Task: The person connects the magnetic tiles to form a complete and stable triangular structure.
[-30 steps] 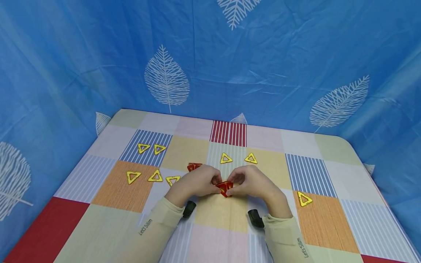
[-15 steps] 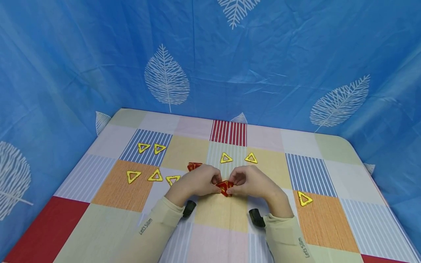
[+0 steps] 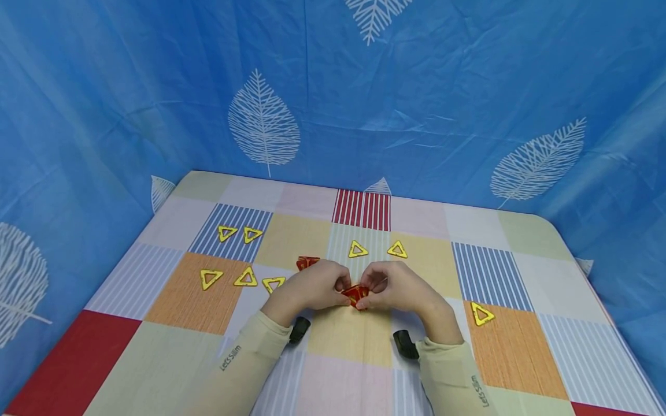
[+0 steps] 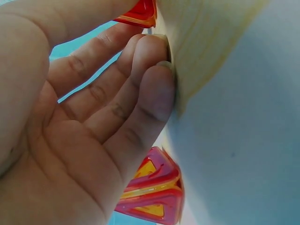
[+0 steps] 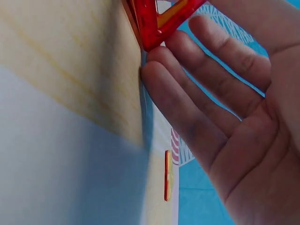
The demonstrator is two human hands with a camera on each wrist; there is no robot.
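While the left hand (image 3: 319,286) pinches one side of a small red block (image 3: 355,294), the right hand (image 3: 398,289) pinches the other, so the piece sits directly between the two sets of fingertips. On each hand the thumb and forefinger are nearly together, with only the block between them, and the remaining fingers curve loosely behind, their tips down by the patchwork tablecloth (image 3: 348,381). Because the fingers cover much of the block, it is hard to tell whether its lowest corner touches the cloth.

Just beyond the left fingers, partly hidden by that hand, stands a second red block (image 3: 307,263), with yellow triangular centres in its faces. Beyond the fingertips of both hands lie two yellow triangles (image 3: 358,249), side by side but apart. Out to the left of the left fingers, five more triangular frames (image 3: 246,278) lie flat, the nearest partly behind the wrist. A single yellow frame (image 3: 482,314) lies well to the right of the right fingers. Farther off, past all of these, hangs a blue curtain (image 3: 333,104) with white leaf prints.
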